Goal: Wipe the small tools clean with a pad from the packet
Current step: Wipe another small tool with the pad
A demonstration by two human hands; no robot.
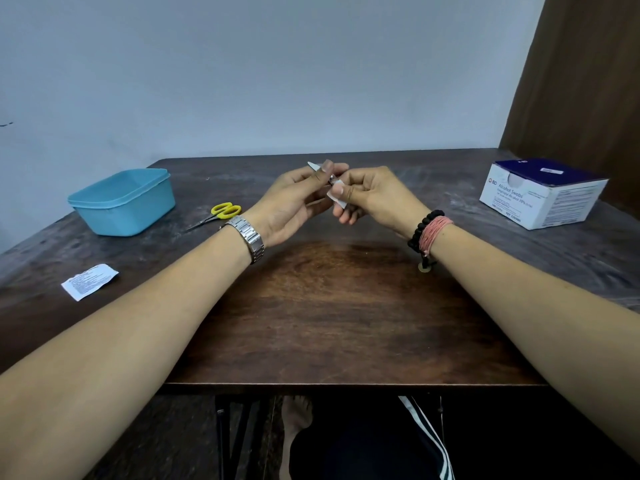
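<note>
Box printed "BD Alcohol Swabs", hands wiping small tool

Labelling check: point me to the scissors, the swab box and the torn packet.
scissors (225,211): head view, on the yellow handles.
swab box (540,199): head view, on the white front face.
torn packet (89,281): head view, on its printed face.

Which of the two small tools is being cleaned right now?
The metal tool held in the left hand, not the yellow-handled scissors lying on the table.
</note>
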